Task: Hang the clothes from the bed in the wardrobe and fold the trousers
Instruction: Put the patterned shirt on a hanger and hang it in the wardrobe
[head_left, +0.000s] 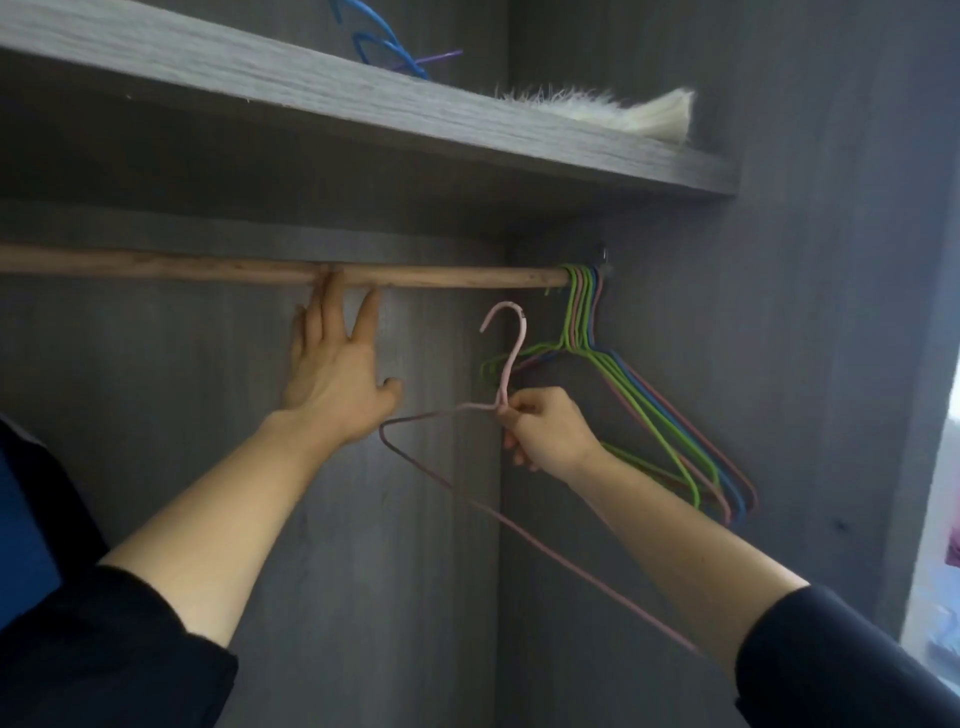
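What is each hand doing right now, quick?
Left hand: open, fingers spread, fingertips at the wooden rail, holding nothing.
Right hand: closed on the pink hanger at its neck.

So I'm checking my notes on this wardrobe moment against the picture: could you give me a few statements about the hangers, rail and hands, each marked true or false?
1. The right hand holds a pink hanger at its neck. True.
2. The pink hanger's hook is over the rail. False: it is below the rail, off it.
3. The left hand grips a shirt. False: it is open, fingers reaching up to the rail.
4. A bunch of hangers hangs at the rail's right end. True.
5. The shelf above the rail is bare. False: blue hangers and something furry lie on it.
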